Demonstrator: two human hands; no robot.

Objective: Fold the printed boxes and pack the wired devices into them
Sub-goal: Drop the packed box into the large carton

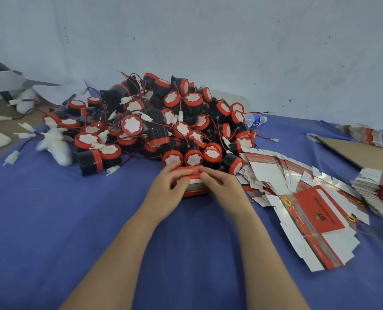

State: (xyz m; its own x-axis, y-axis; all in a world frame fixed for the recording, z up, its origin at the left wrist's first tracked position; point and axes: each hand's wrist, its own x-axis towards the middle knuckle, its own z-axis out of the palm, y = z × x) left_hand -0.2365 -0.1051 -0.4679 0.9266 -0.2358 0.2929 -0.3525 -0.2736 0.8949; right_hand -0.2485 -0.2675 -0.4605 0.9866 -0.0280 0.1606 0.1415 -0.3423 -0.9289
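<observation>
Closing in hand: one small red printed cardboard box (195,190), standing on the blue cloth tabletop (74,220) at the near edge of the device heap, held between both hands.
Left hand: the left hand (169,190) is curled round the box's left end, with its fingertips on the red top flap.
Right hand: the right hand (224,186) is curled round the right end, thumb and fingers pinching the top flap near its middle.
Box contents: hidden by flap and fingers, so it cannot be told whether a device is inside. The grip on the flap suggests the closing step.
Devices unpacked: a large heap of round black wired devices with red rims and white faces (154,121). Their red-and-black leads and white plugs are tangled, and the nearest ones sit just beyond the box.
Blanks unfolded: a fan of flat red-and-white printed box blanks (298,198) lies just right of the right hand. A thick stack of further blanks (380,193) sits at the right edge, and a smaller bundle of blanks (363,133) lies farther back.
Finished boxes: none in view apart from the one in hand.
Progress, judged: early. One box is near completion, while the heap and the blanks look scarcely reduced.
Left to do: seat this flap, then fold a blank and load a device with its lead tucked in, repeated for the whole heap.
Other items: a clear plastic water bottle (255,119) lies behind the heap, a brown cardboard sheet (360,153) at right, and white padded shapes (56,146) at left.
</observation>
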